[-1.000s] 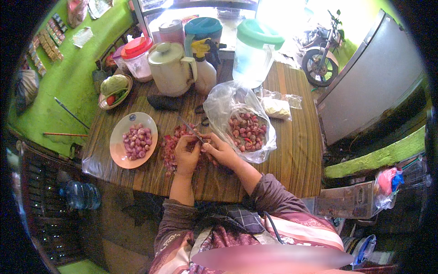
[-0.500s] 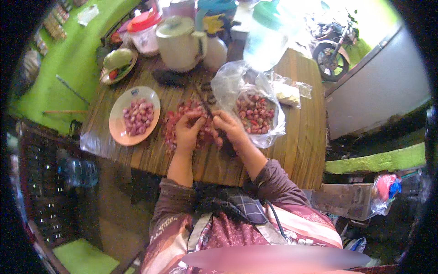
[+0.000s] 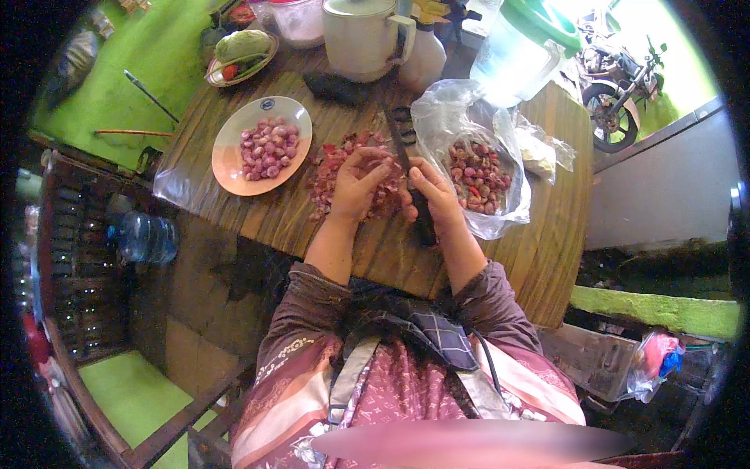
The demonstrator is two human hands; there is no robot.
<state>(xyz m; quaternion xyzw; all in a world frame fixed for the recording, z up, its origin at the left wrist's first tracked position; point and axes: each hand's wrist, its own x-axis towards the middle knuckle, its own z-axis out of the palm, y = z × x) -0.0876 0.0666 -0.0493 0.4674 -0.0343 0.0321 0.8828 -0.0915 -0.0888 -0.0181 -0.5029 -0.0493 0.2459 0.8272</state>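
Both hands meet over the wooden table, above a heap of reddish shallot skins (image 3: 326, 187). My right hand (image 3: 437, 195) is closed round a dark knife (image 3: 400, 139), its blade pointing away from me and its handle below the palm. Beside the blade, my left hand (image 3: 359, 184) pinches thumb and fingers together; what they hold is hidden. To the left, peeled shallots (image 3: 269, 150) lie on an oval white and orange plate (image 3: 226, 160). On the right, unpeeled shallots (image 3: 478, 176) and some red bits fill an open clear plastic bag (image 3: 516, 223).
Beyond the hands stand a pale lidded jug (image 3: 359, 39), a rounded bottle (image 3: 423, 59) and a clear tub with a green rim (image 3: 508, 66). A plate with a cabbage (image 3: 246, 48) is at the far left. A small clear packet (image 3: 539, 152) lies behind the bag.
The view has tilted, so the table sits higher and further right. My hands are slightly nearer to me and a little further apart. The knife blade points more straight ahead.
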